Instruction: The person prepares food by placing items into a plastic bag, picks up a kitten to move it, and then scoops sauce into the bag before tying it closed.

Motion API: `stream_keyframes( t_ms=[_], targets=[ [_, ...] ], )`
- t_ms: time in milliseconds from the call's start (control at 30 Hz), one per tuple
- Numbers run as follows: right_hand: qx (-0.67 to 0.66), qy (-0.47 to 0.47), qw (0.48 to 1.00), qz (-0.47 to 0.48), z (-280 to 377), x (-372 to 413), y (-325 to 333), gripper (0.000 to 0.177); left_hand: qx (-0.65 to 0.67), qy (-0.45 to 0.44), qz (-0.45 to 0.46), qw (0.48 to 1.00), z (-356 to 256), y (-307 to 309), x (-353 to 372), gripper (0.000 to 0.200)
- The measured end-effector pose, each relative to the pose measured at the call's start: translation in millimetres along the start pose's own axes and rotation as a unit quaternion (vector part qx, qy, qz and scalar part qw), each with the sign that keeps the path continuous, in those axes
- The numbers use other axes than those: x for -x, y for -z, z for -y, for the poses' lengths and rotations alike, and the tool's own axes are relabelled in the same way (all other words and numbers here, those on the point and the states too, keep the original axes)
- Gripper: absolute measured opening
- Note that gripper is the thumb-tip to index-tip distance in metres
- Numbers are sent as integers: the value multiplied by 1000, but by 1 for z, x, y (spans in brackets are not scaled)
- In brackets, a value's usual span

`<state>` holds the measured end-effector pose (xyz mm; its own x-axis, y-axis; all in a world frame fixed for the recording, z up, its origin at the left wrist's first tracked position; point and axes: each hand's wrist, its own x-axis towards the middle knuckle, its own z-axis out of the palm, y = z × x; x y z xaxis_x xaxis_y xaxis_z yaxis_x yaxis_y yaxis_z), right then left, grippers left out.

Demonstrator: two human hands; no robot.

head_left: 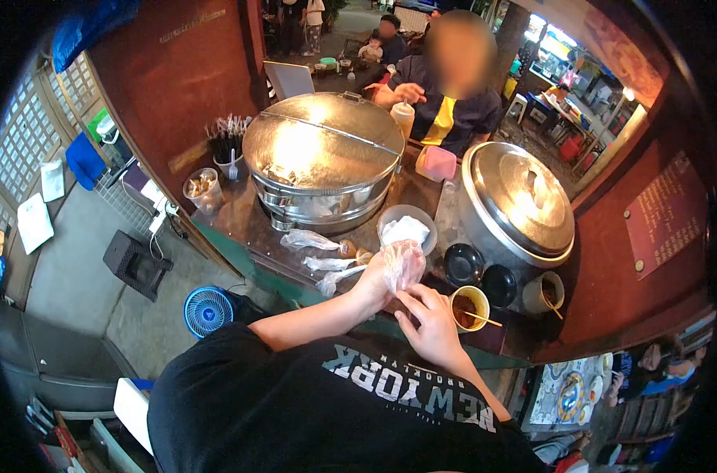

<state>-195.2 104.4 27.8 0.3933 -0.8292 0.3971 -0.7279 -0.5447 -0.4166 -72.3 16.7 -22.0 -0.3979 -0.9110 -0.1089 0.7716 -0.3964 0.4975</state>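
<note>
A small clear plastic bag [403,266] is gripped in my left hand [371,282], held over the front of the counter. My right hand [429,317] pinches at the lower edge of the same bag, thumb and fingers together. Just beyond the bag stands a clear bowl [430,246] with something white [404,229] in it. To the left, several knotted plastic bags [309,240] with brown contents lie on the counter. Close to the right of my right hand is a cup of dark reddish sauce [470,307] with a stick in it.
A large round steamer [319,150] and a lidded metal pot [520,201] occupy the counter [437,201]. Black bowls [463,264] and another cup [543,293] stand at right. Across the counter, a person [457,94] reaches toward a sauce bottle [403,120]. A blue fan [209,310] is below left.
</note>
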Motion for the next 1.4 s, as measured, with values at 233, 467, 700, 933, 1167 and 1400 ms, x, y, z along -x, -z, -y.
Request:
stream_keyframes(
  t_ms=[233, 467, 700, 933, 1167, 1400],
  targets=[
    [-122, -123, 973, -153, -20, -16, 10, 12, -57, 101, 87, 989, 7, 9, 2, 33],
    [-2, -59, 998, -37, -29, -17, -2, 7, -105, 92, 143, 980, 24, 37, -1, 43],
    [-4, -83, 995, -54, -37, -9, -18, 14, -129, 64, 146, 979, 19, 30, 7, 33],
    [-32, -147, 988, -28, -42, -4, -22, 17, -98, 110, 130, 981, 30, 39, -3, 31],
    [-117, -130, 981, -80, -47, 7, -20, 13, -102, 161, 116, 975, 25, 32, -4, 36],
    [-152, -162, 935, -278, -33, 38, 29, 14, -1, 246, 135, 960, 33, 48, -19, 26]
  ],
)
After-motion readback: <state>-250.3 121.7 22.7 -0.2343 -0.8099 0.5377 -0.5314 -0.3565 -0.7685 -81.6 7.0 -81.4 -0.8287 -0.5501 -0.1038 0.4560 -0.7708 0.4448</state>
